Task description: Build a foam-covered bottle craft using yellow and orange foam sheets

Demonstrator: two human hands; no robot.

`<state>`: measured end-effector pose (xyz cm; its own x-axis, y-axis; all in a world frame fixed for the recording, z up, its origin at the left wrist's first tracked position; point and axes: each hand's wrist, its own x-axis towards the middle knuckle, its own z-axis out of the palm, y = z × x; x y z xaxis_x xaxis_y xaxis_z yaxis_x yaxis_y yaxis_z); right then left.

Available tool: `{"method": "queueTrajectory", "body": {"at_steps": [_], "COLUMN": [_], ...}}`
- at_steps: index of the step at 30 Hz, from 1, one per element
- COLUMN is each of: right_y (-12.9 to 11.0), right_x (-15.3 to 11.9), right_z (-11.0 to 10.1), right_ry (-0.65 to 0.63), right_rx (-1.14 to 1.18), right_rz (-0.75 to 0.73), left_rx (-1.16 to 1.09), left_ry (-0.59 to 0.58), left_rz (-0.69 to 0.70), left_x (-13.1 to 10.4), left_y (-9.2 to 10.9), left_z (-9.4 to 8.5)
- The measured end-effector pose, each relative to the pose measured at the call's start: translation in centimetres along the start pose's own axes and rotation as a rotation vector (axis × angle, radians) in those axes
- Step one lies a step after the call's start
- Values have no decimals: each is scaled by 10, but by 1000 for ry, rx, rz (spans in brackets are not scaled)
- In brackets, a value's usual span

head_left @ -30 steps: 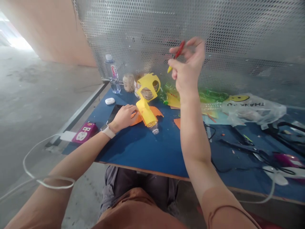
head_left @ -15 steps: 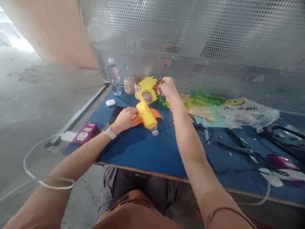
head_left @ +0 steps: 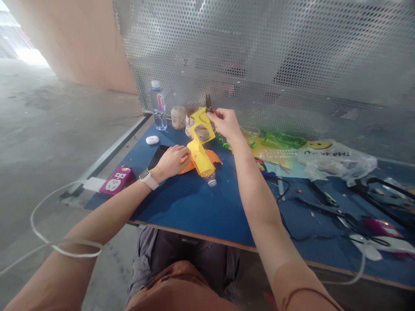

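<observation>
My left hand (head_left: 173,160) is closed at the left side of a small plastic bottle (head_left: 210,177) wrapped in a yellow sheet (head_left: 200,157). Orange fin-like pieces (head_left: 214,157) stick out on both sides of the bottle, whose capped end points towards me. Beyond the wrap, a yellow strip with a large round hole (head_left: 193,129) extends to the back. My right hand (head_left: 227,124) grips what looks like red-handled pliers (head_left: 209,103), dark jaws apart and pointing up, by the far end of the strip. Its fingers partly hide the handles.
A water bottle (head_left: 158,108), a jar (head_left: 178,118) and a white case (head_left: 152,140) stand back left. A purple power socket (head_left: 117,180) lies at the left edge. Green plastic bottles (head_left: 282,140), a plastic bag (head_left: 340,157) and cables lie right. A perforated metal panel (head_left: 259,52) rises behind.
The pliers have turned from pointing up and right to pointing nearly straight up, with their jaws now apart. My right hand has shifted slightly. My left hand stays at the wrapped bottle.
</observation>
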<state>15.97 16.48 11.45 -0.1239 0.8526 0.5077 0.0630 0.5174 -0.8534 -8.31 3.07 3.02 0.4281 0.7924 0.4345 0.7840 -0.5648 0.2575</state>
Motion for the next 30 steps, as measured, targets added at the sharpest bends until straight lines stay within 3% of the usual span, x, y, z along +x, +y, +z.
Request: {"method": "queueTrajectory", "body": {"at_steps": [2,5,7,11,14,17,23,30], "right_y": [-9,-21,-23,-11,7,24,39,42], "right_x": [-11,-38,-63,-116,-140,-146,-142,-144], "right_z": [3,0,-11,-46,-61,-62,-60,-55], "right_ry": [-25,136,177,212,353,405,352,383], "right_rx": [-67,-10,-127,-415,-377,-164,118,181], "right_rz": [-35,-33,-49,-157,-76,98,302,394], "left_rx": [2,3,-3,16,25,-19,-77,-162], "left_ry": [4,3,5,5,22,75,107,146], "left_rz": [-19,-31,-21,-4,-5,-43,-121,-281], "left_x": [1,0,0,-1,-1,1,22,101], "left_y": [-1,-2,0,7,10,4,-17,-30], "left_z": [-3,-6,-7,-9,-10,-11,-17,-29]}}
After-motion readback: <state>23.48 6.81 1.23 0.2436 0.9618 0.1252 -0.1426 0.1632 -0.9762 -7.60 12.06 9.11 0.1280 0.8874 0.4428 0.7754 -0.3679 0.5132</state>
